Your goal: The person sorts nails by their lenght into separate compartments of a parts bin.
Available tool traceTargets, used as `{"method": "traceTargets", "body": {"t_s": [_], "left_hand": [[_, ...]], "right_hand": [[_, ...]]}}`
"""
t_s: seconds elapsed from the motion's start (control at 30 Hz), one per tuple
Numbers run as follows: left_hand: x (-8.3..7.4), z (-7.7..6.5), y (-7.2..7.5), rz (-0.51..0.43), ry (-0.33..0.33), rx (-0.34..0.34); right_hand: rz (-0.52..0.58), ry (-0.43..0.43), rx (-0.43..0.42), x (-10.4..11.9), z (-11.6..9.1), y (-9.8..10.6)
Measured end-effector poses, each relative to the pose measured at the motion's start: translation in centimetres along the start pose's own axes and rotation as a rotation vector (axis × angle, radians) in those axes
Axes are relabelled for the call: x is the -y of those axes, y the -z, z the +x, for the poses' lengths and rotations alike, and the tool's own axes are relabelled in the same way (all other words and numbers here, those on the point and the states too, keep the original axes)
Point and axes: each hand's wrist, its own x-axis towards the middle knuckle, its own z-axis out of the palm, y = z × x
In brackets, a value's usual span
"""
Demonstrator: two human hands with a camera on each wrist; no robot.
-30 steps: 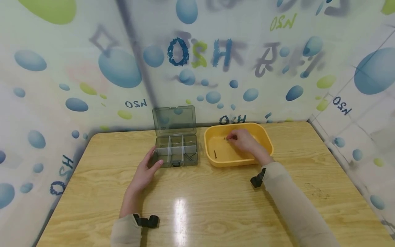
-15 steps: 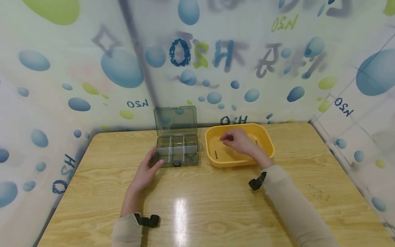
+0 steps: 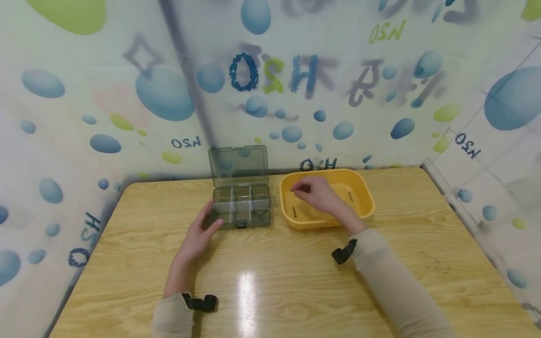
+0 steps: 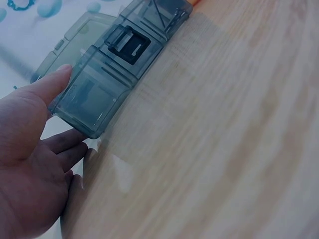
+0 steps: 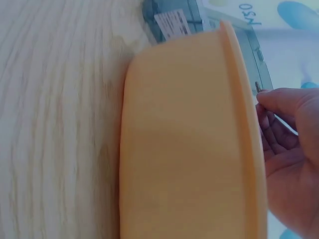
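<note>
Right grip (image 3: 320,193) pinches one screw (image 5: 258,86) above the left end of the yellow tray (image 3: 313,225); two loose screws (image 3: 295,211) lie inside it. Left grip (image 3: 197,237) relaxed, outstretched, touching the divided box (image 3: 242,205) at its left front corner. Box, lid raised, stands beside tray on the bench (image 3: 287,272).

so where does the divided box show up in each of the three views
Head: the divided box is just left of centre, beside the yellow tray.
Left wrist: upper left, reaching the top edge, with the left hand at its near end.
Right wrist: along the top, partly hidden behind the tray.
Shared landmark: its raised lid.
</note>
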Motion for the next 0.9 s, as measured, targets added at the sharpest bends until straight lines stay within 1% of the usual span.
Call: {"method": "traceTargets", "body": {"t_s": [0.23,0.47,0.57,0.7,0.9], "left_hand": [[-0.3,-0.2,0.2,-0.005,-0.002,0.008],[-0.3,-0.1,0.0,-0.007,-0.007,-0.001],[-0.2,0.1,-0.1,-0.008,-0.012,-0.003],[-0.2,0.0,-0.1,0.000,-0.003,-0.006],[-0.2,-0.2,0.0,0.004,0.006,-0.004]], "right_hand": [[0.021,0.048,0.009,1.5,0.2,-1.5],[0.004,0.081,0.062,2.8,0.5,-2.5],[-0.008,0.101,0.055,3.1,0.7,-2.9],[-0.040,0.132,0.035,3.5,1.0,-3.6],[-0.017,0.142,0.032,4.5,1.8,-5.0]]}}
